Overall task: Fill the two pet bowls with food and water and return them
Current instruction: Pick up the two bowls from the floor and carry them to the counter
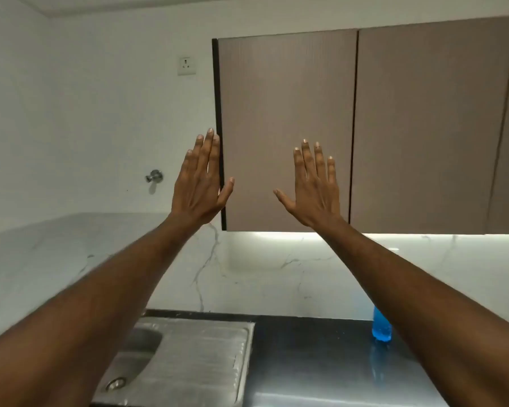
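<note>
Both my arms are raised in front of a brown wall cabinet (285,92) whose doors are closed. My left hand (202,183) is held up at the cabinet's left edge, fingers straight and thumb spread, holding nothing. My right hand (313,189) is held up before the left cabinet door, fingers straight and spread, also holding nothing. Whether either hand touches the cabinet I cannot tell. No pet bowls, food or water container for them are in view.
Below lie a steel sink (141,348) with a ribbed drainboard (194,362) and a dark countertop (306,348). A blue bottle (381,327) stands on the counter, partly behind my right forearm. A wall tap (154,176) and a socket (186,65) are on the white wall.
</note>
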A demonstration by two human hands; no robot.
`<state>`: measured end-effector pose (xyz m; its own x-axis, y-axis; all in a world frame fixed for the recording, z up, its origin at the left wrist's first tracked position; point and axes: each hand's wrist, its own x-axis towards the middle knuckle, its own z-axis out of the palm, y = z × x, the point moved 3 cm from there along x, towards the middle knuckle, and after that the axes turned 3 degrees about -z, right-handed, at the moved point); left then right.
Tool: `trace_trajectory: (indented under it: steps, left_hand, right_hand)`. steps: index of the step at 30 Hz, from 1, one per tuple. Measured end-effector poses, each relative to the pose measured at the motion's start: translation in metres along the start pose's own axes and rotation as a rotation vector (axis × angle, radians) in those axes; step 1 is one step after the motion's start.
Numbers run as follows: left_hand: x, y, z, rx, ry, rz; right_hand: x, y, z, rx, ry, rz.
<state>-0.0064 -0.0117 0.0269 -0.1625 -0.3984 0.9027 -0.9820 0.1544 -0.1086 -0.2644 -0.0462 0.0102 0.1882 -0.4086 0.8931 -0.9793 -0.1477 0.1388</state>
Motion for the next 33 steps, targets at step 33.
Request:
trace_trajectory:
  steps: [33]
  left_hand:
    - [-0.344,-0.21,-0.299,0.828,-0.325,-0.557]
  right_hand:
    - [-0.138,-0.491,-0.056,0.894,-0.085,-0.529]
